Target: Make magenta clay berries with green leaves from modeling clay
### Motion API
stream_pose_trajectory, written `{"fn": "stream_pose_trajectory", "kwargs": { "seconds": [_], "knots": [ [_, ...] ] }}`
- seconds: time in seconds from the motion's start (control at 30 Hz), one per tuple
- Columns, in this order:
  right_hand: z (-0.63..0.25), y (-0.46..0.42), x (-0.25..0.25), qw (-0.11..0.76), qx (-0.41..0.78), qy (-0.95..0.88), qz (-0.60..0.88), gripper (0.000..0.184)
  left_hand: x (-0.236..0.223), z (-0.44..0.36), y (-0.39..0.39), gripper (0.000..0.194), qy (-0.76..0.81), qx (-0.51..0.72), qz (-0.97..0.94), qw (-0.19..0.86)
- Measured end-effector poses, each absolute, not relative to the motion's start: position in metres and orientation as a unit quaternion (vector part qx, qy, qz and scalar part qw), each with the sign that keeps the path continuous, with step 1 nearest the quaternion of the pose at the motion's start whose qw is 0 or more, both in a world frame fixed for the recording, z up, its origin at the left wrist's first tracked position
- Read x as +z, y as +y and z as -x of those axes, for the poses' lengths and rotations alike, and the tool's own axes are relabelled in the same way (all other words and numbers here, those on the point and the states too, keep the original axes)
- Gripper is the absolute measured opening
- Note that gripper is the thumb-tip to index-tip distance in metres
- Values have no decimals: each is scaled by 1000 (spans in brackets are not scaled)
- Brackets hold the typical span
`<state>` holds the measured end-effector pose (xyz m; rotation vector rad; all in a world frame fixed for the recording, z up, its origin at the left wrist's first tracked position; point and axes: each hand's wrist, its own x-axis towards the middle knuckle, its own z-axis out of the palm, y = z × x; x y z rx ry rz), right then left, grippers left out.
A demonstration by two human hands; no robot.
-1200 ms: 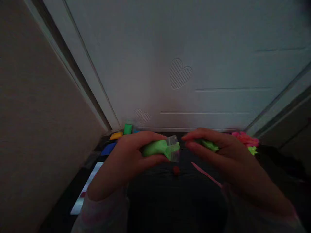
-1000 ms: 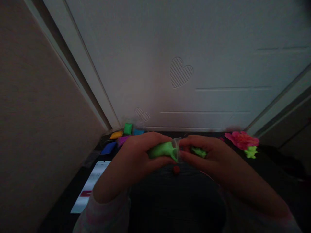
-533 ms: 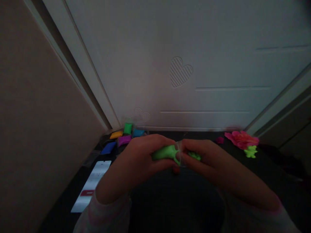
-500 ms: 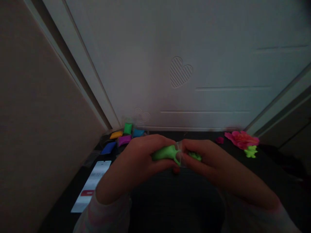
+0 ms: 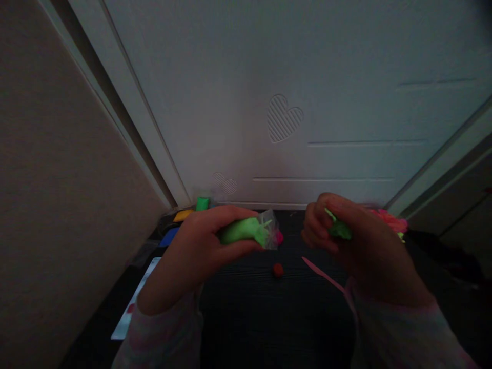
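Observation:
My left hand (image 5: 200, 251) is closed around a bag of light green modelling clay (image 5: 242, 230), its clear plastic mouth (image 5: 271, 230) pointing right with clay strands at the opening. Apart from it, on the right, my right hand (image 5: 346, 236) is curled round a piece of green clay (image 5: 339, 228), which shows between the fingers. Below and between the hands, a small red ball (image 5: 278, 270) lies on the dark table (image 5: 269, 318). A pink lump (image 5: 280, 237) shows just behind the bag's mouth. Near my right wrist lies a pink modelling tool (image 5: 323, 274).
At the back left lie a green clay packet (image 5: 202, 204), a yellow one (image 5: 183, 216) and a blue one (image 5: 169, 237). A lit phone (image 5: 128, 312) is partly behind my left arm. Pink flower-like clay (image 5: 390, 220) sits at the back right. A white door (image 5: 230, 102) stands behind.
My hands have moved apart, the right one going right with green clay and the left one going slightly left with the bag. The red ball and pink tool are now in clearer view.

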<state>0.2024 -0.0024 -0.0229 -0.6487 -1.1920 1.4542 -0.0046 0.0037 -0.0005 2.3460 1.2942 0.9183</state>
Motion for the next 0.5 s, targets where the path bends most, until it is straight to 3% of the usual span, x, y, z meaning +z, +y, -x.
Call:
{"fn": "stream_pose_trajectory", "kwargs": {
  "seconds": [0.3,0.5],
  "knots": [
    [-194,9,-22,552,756,-280,211,7,-1,10,3,30,481,348,-790,150],
    [-186,12,-22,607,733,-190,238,18,2,10,1,30,492,356,-782,140]
  ]
}}
